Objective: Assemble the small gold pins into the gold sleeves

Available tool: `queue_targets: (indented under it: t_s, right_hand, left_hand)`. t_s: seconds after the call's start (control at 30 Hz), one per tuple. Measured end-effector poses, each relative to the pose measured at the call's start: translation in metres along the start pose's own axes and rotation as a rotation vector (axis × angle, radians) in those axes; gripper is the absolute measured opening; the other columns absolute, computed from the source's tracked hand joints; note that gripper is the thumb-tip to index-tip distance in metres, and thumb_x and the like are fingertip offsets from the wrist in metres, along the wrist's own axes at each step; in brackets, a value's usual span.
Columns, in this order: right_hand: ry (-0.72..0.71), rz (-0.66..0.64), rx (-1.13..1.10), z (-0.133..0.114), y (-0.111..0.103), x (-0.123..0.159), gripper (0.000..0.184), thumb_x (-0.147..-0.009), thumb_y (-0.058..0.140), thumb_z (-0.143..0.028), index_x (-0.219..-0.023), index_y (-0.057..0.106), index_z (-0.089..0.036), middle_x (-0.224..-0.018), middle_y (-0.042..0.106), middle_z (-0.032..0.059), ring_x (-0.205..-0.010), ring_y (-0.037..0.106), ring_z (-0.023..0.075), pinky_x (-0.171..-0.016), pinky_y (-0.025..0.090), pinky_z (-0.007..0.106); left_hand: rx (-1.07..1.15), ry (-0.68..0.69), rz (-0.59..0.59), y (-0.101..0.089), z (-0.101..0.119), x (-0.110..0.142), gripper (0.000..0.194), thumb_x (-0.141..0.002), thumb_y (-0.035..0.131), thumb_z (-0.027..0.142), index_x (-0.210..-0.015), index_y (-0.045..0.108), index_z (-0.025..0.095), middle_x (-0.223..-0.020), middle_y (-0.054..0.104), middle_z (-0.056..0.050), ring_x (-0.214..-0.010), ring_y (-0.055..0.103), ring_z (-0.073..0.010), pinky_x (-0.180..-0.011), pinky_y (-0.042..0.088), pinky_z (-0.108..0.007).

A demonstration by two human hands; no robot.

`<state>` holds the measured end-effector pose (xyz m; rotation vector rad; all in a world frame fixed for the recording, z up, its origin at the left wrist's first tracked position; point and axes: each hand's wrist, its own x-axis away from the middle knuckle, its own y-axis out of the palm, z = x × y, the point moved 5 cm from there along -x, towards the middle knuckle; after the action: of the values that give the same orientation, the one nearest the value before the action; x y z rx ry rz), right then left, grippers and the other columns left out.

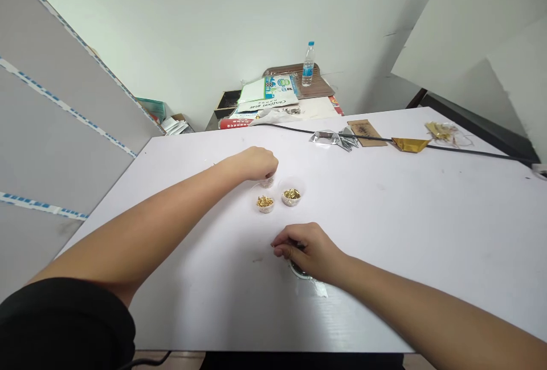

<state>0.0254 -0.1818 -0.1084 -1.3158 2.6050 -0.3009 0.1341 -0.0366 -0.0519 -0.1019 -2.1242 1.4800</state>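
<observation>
My left hand (258,163) reaches over a small clear cup (267,183), its fingers bent down at the rim. Its fingertips are mostly hidden, so what they pinch does not show. Just in front stand two more clear cups, one with gold-coloured metal pins (265,202) and one with small gold-coloured metal pieces (292,194). Nearer to me, my right hand (314,251) is closed in a pinch, thumb against forefinger, with a tiny something at the tips. Beneath it lies a dark round object with a pale rim (299,272), largely covered by the hand.
A black cable (367,138) crosses the back of the white table (427,233). Along it lie clear plastic bags (327,138), a brown card (366,131) and a gold packet (410,145). Behind, a water bottle (307,65) stands among papers. A grey panel (64,108) rises at left.
</observation>
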Motion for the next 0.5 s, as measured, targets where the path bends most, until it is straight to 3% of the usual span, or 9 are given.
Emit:
queue_targets:
  t_s: [0.37,0.5]
  right_hand:
    - [-0.055,0.036,0.021,-0.0006,-0.003,-0.0015,0.01,-0.084,0.057,-0.019,-0.083,0.067,-0.017,-0.076,0.071,0.004,-0.068,0.066,0.0148,-0.064,0.053,0.027]
    - [-0.056,0.033,0.036,-0.0022,-0.0027,-0.0021,0.01,-0.084,0.057,-0.019,-0.083,0.067,-0.017,-0.075,0.071,0.004,-0.066,0.065,0.0143,-0.062,0.052,0.027]
  left_hand:
    - [0.016,0.038,-0.013,0.0013,-0.0093,0.0031,0.021,-0.073,0.056,0.019,-0.084,0.074,0.022,-0.083,0.068,-0.008,-0.072,0.059,-0.0195,-0.06,0.035,-0.027]
    - [0.007,0.026,-0.019,0.002,-0.0079,0.002,0.023,-0.069,0.058,0.014,-0.085,0.074,0.02,-0.084,0.068,-0.009,-0.071,0.059,-0.0187,-0.061,0.035,-0.026]
